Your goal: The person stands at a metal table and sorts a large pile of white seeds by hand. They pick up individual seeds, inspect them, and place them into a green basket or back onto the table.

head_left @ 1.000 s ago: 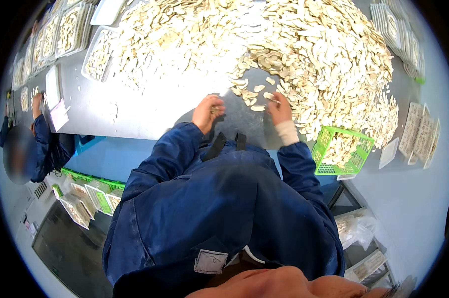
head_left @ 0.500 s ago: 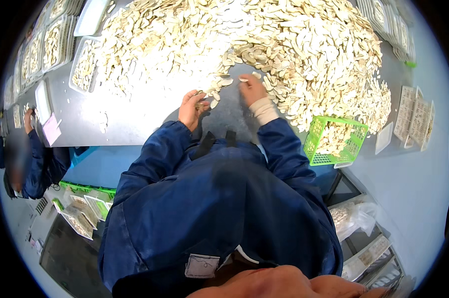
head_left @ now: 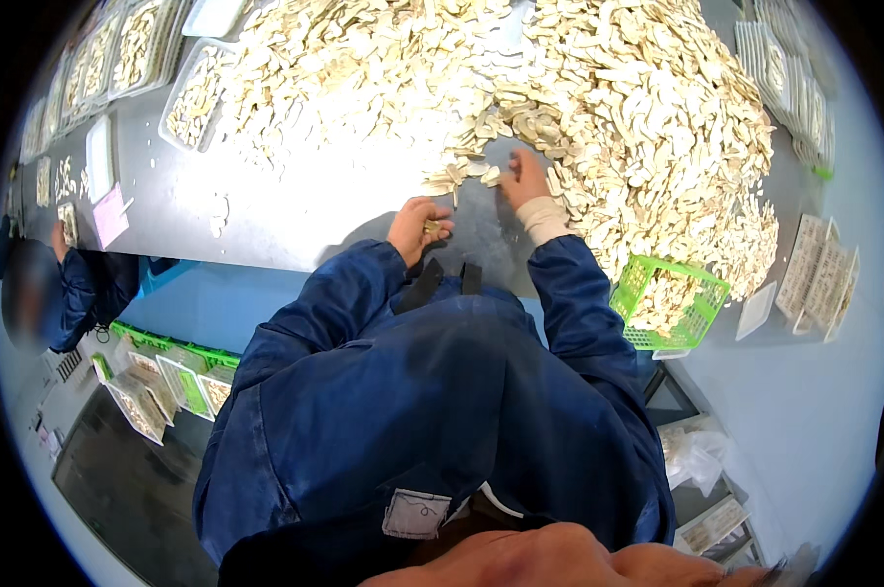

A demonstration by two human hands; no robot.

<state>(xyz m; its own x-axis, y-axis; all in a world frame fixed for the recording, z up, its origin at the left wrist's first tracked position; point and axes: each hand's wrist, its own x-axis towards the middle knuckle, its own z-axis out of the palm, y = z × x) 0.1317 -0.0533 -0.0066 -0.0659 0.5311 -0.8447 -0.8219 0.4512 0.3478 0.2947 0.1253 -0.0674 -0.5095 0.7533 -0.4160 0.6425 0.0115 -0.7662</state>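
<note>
A large heap of pale dried slices (head_left: pixel 647 127), perhaps mushroom, spreads over the grey table (head_left: pixel 275 230) in front of me. Close to the table's near edge, my left hand (head_left: pixel 418 231) has its fingers curled around slices, one showing between thumb and fingers. To its right, my right hand (head_left: pixel 527 182), with a pale band at the wrist, is at the inner edge of the heap. Its fingertips pinch at a single slice (head_left: pixel 491 176); part of the grip is hidden. A few loose slices lie between the two hands.
On my right stands a green basket (head_left: pixel 669 338) part filled with slices. White trays (head_left: pixel 199 96) with slices stand at left, more trays (head_left: pixel 780 73) at far right. A pink paper (head_left: pixel 110 217) lies left, where a co-worker's hand (head_left: pixel 59 242) holds a small tray.
The view has shifted a little. My left hand has drawn back from the slices toward the near edge and closed more. My right hand has moved slightly nearer, to other slices.
</note>
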